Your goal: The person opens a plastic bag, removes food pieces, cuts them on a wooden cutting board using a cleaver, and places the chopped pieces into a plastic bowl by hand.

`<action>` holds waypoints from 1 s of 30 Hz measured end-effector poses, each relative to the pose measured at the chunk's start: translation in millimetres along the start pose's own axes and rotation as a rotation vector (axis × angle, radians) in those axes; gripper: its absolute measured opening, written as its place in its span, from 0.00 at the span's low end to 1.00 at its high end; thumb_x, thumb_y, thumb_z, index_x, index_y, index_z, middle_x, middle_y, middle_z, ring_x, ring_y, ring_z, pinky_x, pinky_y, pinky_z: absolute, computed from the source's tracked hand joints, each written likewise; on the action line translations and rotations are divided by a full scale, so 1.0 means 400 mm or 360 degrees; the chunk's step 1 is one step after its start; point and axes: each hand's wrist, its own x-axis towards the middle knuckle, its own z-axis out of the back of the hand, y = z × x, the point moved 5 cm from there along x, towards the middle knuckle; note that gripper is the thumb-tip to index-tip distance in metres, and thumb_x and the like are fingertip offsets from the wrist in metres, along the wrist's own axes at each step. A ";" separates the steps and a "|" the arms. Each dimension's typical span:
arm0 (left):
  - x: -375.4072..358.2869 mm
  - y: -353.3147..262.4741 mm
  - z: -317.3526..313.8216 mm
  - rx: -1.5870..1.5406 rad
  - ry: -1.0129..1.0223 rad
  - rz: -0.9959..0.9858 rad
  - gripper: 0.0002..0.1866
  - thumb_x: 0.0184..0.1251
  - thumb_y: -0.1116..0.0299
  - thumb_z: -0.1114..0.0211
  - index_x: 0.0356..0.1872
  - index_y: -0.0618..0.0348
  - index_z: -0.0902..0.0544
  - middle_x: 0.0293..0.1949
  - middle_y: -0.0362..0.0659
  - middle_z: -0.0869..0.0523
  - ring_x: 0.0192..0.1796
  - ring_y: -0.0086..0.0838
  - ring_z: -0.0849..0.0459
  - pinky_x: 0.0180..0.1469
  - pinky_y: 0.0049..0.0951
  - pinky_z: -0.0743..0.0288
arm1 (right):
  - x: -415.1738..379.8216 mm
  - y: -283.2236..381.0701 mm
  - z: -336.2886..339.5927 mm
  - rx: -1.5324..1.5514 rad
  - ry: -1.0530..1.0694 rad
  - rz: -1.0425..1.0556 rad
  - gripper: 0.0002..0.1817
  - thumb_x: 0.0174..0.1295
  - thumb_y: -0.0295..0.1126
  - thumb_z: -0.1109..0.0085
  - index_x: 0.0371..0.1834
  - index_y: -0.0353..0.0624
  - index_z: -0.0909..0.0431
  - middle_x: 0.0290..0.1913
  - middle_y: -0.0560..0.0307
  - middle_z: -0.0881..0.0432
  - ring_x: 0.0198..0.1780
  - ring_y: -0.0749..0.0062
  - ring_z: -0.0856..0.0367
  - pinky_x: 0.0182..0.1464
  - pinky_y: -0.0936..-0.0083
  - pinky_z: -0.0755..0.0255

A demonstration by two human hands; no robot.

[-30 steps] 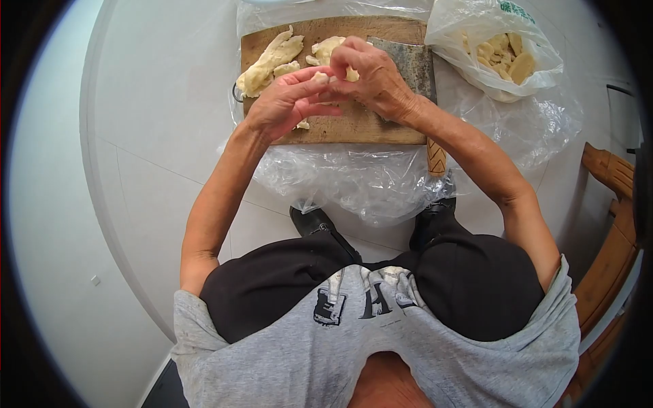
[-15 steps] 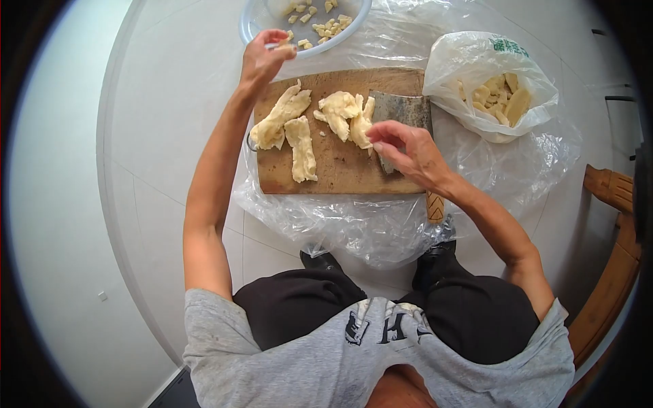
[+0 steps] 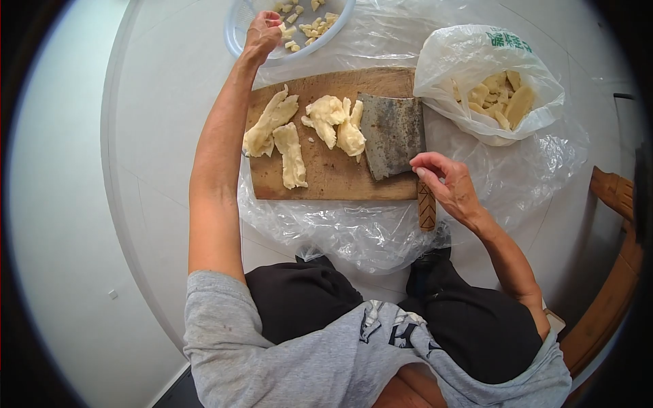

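My left hand (image 3: 262, 37) reaches over the near left rim of a pale blue plastic basin (image 3: 232, 42). Its fingers are pinched together, and whether a piece is between them is hidden. Small pale yellow chunks (image 3: 316, 27) lie in the basin. My right hand (image 3: 450, 185) hovers by the handle (image 3: 426, 212) of a cleaver (image 3: 393, 136), fingers loosely curled, with nothing visible in them. The cleaver lies flat on a wooden cutting board (image 3: 333, 180). Left of the blade lie torn pale yellow pieces (image 3: 326, 115); a long strip (image 3: 291, 156) sits further left.
A white plastic bag (image 3: 435, 64) of pale yellow slices (image 3: 502, 98) stands open right of the board. Clear plastic sheeting (image 3: 340, 234) covers the floor beneath. Carved wooden furniture (image 3: 605, 299) is at the right, and my legs are in front of the board.
My left hand has moved up and further over the basin. My right hand has moved right and down, from the torn pieces to beside the cleaver's handle. The view has shifted slightly.
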 end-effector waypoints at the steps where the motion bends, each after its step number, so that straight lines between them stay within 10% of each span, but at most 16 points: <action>1: 0.001 0.000 0.000 -0.0028 -0.0029 -0.0015 0.20 0.52 0.75 0.34 0.49 0.62 0.25 0.45 0.47 0.20 0.44 0.26 0.20 0.40 0.25 0.19 | -0.005 -0.005 0.003 -0.0014 0.0000 0.0008 0.08 0.61 0.25 0.45 0.42 0.37 0.22 0.33 0.56 0.17 0.32 0.79 0.23 0.35 0.80 0.29; 15: -0.018 -0.024 0.028 0.0377 -0.0390 -0.0136 0.13 0.55 0.59 0.32 0.32 0.59 0.13 0.25 0.40 0.15 0.25 0.22 0.19 0.30 0.27 0.25 | -0.037 0.009 -0.003 -0.0552 0.0019 0.0084 0.16 0.56 0.24 0.41 0.48 0.40 0.29 0.34 0.49 0.25 0.30 0.59 0.25 0.35 0.68 0.29; 24: -0.199 -0.103 -0.025 0.0125 0.0142 -0.0537 0.16 0.58 0.61 0.34 0.46 0.55 0.17 0.37 0.42 0.13 0.37 0.23 0.17 0.40 0.24 0.22 | -0.046 -0.002 -0.028 -0.0745 0.0087 0.0108 0.41 0.50 0.21 0.39 0.68 0.42 0.49 0.47 0.38 0.31 0.46 0.44 0.29 0.49 0.60 0.33; 26: -0.341 -0.137 -0.086 0.0434 0.0728 -0.0248 0.23 0.55 0.58 0.31 0.51 0.54 0.20 0.44 0.46 0.15 0.48 0.29 0.18 0.48 0.31 0.22 | -0.043 -0.020 -0.036 -0.0680 0.0116 0.0084 0.43 0.49 0.18 0.40 0.70 0.42 0.53 0.46 0.37 0.31 0.45 0.43 0.28 0.49 0.60 0.33; 30: -0.435 -0.043 -0.165 0.0931 0.0879 -0.0772 0.43 0.45 0.43 0.29 0.62 0.53 0.31 0.59 0.52 0.29 0.61 0.45 0.30 0.62 0.44 0.33 | -0.018 -0.031 -0.032 -0.0529 0.0023 -0.0008 0.46 0.44 0.20 0.43 0.70 0.40 0.55 0.41 0.37 0.28 0.41 0.48 0.26 0.46 0.62 0.31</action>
